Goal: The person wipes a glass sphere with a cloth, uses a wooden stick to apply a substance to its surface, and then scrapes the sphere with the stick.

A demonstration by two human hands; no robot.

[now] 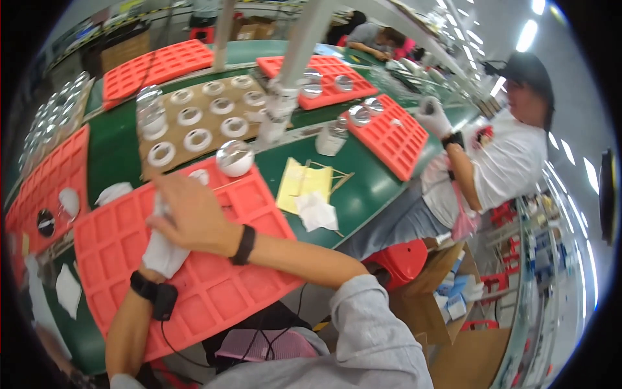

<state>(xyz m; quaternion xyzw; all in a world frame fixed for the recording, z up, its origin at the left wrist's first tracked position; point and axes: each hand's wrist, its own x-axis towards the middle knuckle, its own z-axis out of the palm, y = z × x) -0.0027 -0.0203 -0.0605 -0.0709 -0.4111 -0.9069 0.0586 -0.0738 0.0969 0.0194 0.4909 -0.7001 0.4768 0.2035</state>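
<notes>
Both hands meet over the red tray (214,292): bare right hand (194,217) gripping gloved left hand (163,249) (white glove).

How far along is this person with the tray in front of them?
Little looks done: the red tray under the hands shows mostly empty pockets, with one shiny round piece at its far edge. In hand: the right hand rests over the white-gloved left hand. Left: white rings still sit on the brown board.
</notes>
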